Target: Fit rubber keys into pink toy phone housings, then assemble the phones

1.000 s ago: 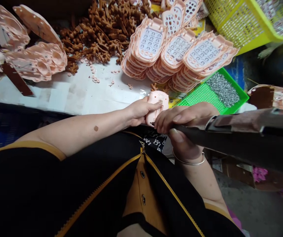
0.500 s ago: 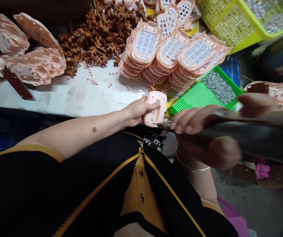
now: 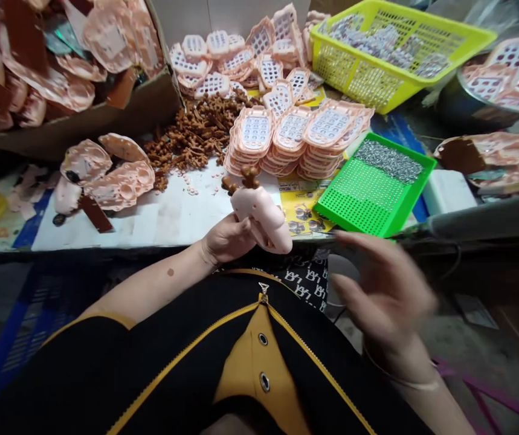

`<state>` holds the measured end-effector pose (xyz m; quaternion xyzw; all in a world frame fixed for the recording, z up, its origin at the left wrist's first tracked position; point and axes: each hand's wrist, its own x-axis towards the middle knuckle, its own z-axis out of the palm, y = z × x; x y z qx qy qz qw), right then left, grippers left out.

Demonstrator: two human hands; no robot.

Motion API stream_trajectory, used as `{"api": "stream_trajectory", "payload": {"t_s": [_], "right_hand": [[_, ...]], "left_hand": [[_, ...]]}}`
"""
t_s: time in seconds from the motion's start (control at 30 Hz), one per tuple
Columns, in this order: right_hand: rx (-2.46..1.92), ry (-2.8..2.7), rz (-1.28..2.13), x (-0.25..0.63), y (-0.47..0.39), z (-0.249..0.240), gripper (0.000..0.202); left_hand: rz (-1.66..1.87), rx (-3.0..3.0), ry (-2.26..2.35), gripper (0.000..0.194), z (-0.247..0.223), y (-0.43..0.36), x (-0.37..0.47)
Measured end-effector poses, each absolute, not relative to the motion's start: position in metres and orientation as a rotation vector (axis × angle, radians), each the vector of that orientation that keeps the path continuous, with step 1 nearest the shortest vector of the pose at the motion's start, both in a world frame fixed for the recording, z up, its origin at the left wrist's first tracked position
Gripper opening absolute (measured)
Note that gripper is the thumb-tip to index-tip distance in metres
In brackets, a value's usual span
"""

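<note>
My left hand [image 3: 229,238] grips a pale pink toy phone [image 3: 263,219] above the table's front edge, fingers wrapped round its left side. Two brown antlers [image 3: 249,177] stick up from its far end. The toy is tilted, with its smooth rounded side and a slot showing. My right hand [image 3: 383,290] is off to the right, apart from the toy, smeared by motion. Its thumb and fingers are spread and nothing shows between them. It is nearest to the green basket [image 3: 359,205], which has many small silvery screws [image 3: 388,158] heaped at its far end.
Stacked pink shells with keypads [image 3: 293,130] stand behind the toy, beside a heap of brown antlers [image 3: 191,133]. A yellow basket [image 3: 359,81] is at the back right. Open pink casings [image 3: 114,184] lie left, before a full cardboard box [image 3: 150,99].
The dark power screwdriver is gone from my right hand, which has opened. My left hand has turned the toy phone so its backplate no longer faces me. My view has shifted, showing more of the table.
</note>
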<state>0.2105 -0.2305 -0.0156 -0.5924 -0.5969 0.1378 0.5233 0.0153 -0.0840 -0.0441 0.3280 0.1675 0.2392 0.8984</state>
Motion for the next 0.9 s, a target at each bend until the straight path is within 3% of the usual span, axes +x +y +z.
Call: {"api": "stream_trajectory", "payload": {"t_s": [0.07,0.3,0.57,0.8,0.9], "right_hand": [[-1.357,-1.535,0.447,0.19,-0.218,-0.026,0.056],[-1.226,-1.711,0.586,0.142,-0.178,-0.043,0.023],[-1.122,-1.864,0.533,0.119,-0.167,-0.044,0.021],[-1.073,-1.754,0.162,0.11,-0.16,-0.009,0.04],[-1.026,-1.796,0.128,0.097,-0.158,-0.006,0.031]], "left_hand": [[0.525,0.73,0.324,0.054,-0.044,-0.088,0.01],[0.713,0.876,0.326,0.044,-0.047,-0.095,-0.037],[0.921,0.927,0.452,0.039,-0.05,-0.099,-0.076],[0.91,1.049,0.413,0.035,-0.042,-0.099,-0.075],[0.866,1.038,0.428,0.03,-0.042,-0.102,-0.073]]}}
